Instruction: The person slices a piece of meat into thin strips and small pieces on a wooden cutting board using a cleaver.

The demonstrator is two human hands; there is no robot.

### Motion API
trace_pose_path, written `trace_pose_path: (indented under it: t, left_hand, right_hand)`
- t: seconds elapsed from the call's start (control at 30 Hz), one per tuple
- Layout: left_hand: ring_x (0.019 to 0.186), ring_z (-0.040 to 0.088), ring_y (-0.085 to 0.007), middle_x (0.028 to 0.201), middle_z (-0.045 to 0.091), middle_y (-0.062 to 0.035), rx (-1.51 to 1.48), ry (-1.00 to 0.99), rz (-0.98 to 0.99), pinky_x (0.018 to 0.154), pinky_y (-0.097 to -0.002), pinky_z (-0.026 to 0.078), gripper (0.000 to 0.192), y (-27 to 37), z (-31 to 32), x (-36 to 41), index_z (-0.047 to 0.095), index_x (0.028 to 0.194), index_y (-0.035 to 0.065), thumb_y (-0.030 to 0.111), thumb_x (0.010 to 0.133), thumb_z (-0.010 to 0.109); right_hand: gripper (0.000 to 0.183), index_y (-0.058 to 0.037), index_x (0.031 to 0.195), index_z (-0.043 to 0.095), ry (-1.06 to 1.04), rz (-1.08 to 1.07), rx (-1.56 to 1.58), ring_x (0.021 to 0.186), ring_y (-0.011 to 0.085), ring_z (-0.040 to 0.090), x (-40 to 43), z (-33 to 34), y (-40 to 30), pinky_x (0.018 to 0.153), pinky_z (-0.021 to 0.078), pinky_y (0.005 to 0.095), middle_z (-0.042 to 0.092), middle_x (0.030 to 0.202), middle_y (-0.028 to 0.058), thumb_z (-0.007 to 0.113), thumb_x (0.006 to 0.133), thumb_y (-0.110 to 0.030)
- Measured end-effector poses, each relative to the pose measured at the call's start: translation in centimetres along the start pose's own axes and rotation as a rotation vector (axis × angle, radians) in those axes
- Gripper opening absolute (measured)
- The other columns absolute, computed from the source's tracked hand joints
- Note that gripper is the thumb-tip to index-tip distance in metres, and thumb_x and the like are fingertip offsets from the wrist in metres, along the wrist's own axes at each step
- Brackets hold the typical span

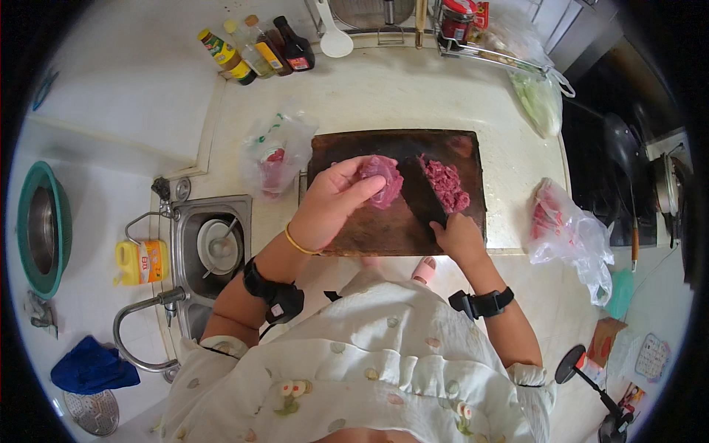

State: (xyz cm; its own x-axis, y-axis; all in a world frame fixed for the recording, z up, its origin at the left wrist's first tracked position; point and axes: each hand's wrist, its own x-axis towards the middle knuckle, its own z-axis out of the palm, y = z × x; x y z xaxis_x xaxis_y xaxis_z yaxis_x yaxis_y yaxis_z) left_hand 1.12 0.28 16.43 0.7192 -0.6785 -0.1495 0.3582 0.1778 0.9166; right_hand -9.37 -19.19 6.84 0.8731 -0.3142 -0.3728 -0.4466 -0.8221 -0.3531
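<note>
My left hand (332, 199) holds a piece of raw red meat (382, 181) above the left half of a dark wooden cutting board (365, 235). The thumb presses on the meat's face. My right hand (461, 239) grips the handle of a dark-bladed cleaver (424, 194), whose blade lies across the board. A heap of chopped raw meat (446, 185) sits along the blade's right side. Left of the board, a clear plastic bag (277, 158) has some red meat in it.
A steel sink (243, 207) with bowls is at the left. Sauce bottles (266, 50) and a wire rack (493, 58) stand at the back. At the right are a plastic bag with red contents (559, 221), bagged greens (537, 102) and a black stovetop (590, 166).
</note>
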Motion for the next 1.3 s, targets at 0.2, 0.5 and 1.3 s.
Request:
trace_pose_path:
  t: [0.2,0.5,1.3]
  left_hand:
    - [0.086,0.053,-0.027,0.091,0.055,-0.0107,1.322,0.219,0.445,0.08,-0.0335,0.042,0.036,-9.9,-4.8,2.5,0.052,0.105,0.0003,0.007,0.072,0.062]
    - [0.094,0.049,-0.0291,0.098,0.053,-0.0113,1.432,0.054,0.599,0.079,-0.035,0.043,0.029,-15.1,-7.0,0.8,0.055,0.094,0.0018,0.003,0.066,0.063]
    - [0.095,0.046,-0.0262,0.101,0.053,-0.0094,1.617,0.074,0.509,0.073,-0.0321,0.046,0.015,-16.8,-6.9,0.1,0.061,0.075,0.0032,0.013,0.065,0.056]
  right_hand:
    - [0.034,0.0032,0.07,0.059,0.002,0.005,0.011,0.069,0.0381,0.059,0.2,0.0,-0.1,0.063,0.0487,0.0433,0.058,0.07,0.0247,0.059,0.075,-0.031]
    - [0.034,0.0023,0.07,0.06,0.015,-0.022,-0.019,0.067,0.0378,0.059,0.2,0.4,0.1,0.063,0.0487,0.0433,0.059,0.068,0.0237,0.057,0.076,-0.031]
    - [0.017,0.0085,0.083,0.05,-0.07,-0.294,-0.243,0.057,0.0298,0.062,-3.5,1.3,-4.1,0.051,0.0507,0.0352,0.059,0.059,0.019,0.05,0.07,-0.003]
